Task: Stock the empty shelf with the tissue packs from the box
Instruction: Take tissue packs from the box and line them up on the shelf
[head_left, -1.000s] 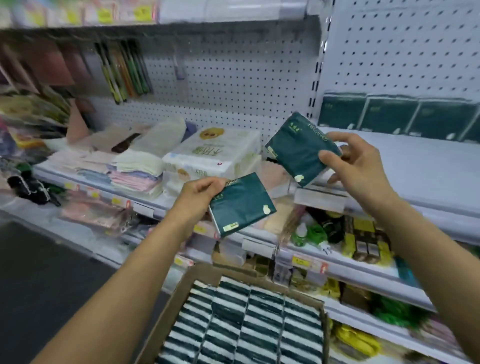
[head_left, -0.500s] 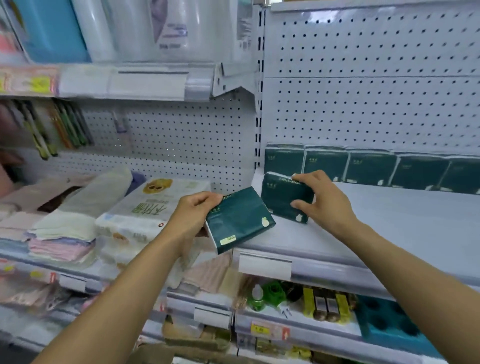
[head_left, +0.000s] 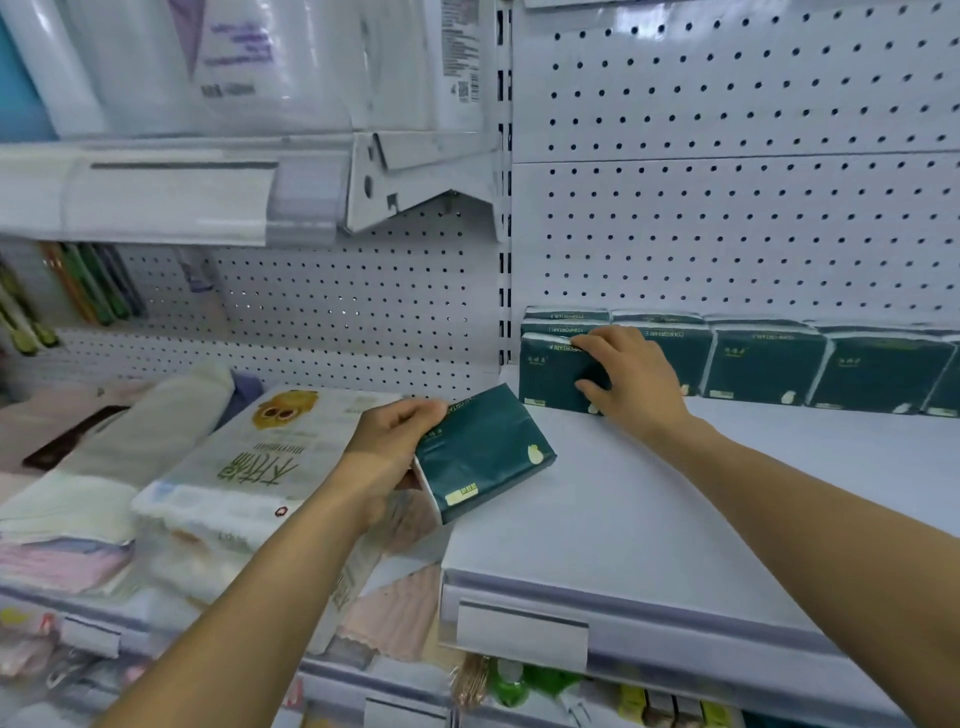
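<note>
On the pale grey metal shelf, smooth and flat with a clear plastic price rail along its front edge, a row of dark green, glossy film-wrapped rectangular tissue packs is seen standing upright against the white perforated back panel. At the left end of this row, a further dark green tissue pack is held upright by the right hand, whose fingers are curled over its top edge while the thumb is pressed to its front face; its base is in contact with the shelf. A second dark green soft-sided tissue pack, marked by a small pale emblem and a yellowish label, is gripped at its left end by the left hand and is held tilted above the shelf's left front corner. To the left, a large white plastic-wrapped tissue bundle with a yellow printed figure is shown lying flat, beside folded pastel cloths.

Compared with the view half a second earlier, the right-hand pack has been carried from a tilted position near the shelf's left edge back to the row and set upright. The left-hand pack is seen at much the same tilt as before. The cardboard box is not within this view.
</note>
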